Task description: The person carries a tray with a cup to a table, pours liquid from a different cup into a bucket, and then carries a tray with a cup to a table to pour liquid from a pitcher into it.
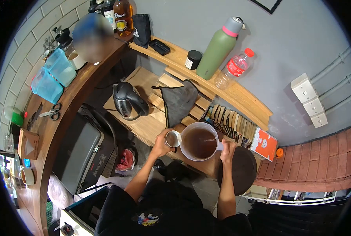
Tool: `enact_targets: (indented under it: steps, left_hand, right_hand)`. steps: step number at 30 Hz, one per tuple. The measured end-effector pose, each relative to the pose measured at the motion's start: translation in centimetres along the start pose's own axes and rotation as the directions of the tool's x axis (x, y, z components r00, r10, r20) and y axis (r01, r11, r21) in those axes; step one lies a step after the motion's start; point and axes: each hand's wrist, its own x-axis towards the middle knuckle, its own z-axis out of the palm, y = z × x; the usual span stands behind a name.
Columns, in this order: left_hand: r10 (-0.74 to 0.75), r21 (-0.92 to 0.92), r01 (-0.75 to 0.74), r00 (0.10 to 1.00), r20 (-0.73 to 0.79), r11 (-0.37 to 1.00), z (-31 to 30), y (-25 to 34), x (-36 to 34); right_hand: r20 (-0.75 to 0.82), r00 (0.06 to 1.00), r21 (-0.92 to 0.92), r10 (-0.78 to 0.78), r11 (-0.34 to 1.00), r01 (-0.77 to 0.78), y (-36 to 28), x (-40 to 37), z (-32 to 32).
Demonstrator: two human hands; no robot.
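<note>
My left hand (159,146) is wrapped round a small cup (172,139) with some brownish content inside. Right beside it, a large translucent jug (200,141) holds dark brown liquid, and my right hand (227,151) grips its handle. The cup's rim is at the jug's left rim, near its spout; whether they touch is hard to tell. Beyond my hands, a dark grey cloth (178,101) lies on the slatted wooden surface (150,125), with a black kettle (129,101) to its left.
A round dark stool top (238,171) is beside my right forearm. A wall shelf (258,108) holds a green bottle (218,51) and a plastic bottle (234,69). Scissors (53,112) lie on the curved counter (75,87). Books (227,122) stand at the wall.
</note>
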Motion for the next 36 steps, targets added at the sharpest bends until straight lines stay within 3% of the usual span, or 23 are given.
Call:
enact_targets:
  steps: [12, 18, 21, 36]
  left_hand:
    - [-0.095, -0.031, 0.095, 0.996, 0.0, 0.995, -1.7, 0.1, -1.2]
    - [-0.129, -0.074, 0.127, 0.991, -0.022, 0.989, -1.7, -1.3, -2.1]
    - [-0.117, -0.076, 0.114, 0.993, -0.034, 0.99, -1.8, -1.6, -2.5]
    - [-0.142, -0.116, 0.135, 0.988, -0.058, 0.984, -1.7, -2.6, -3.6]
  right_hand:
    - [0.162, 0.984, -0.103, -0.07, 0.991, 0.087, -2.0, 0.7, 2.3]
    - [0.135, 0.979, -0.086, -0.152, 0.983, 0.165, -2.3, 0.8, 3.7]
    - [0.21, 0.972, -0.193, -0.104, 0.97, 0.146, -2.5, 0.9, 3.9]
    - [0.228, 0.966, -0.199, -0.125, 0.965, 0.172, -3.3, 0.9, 4.5]
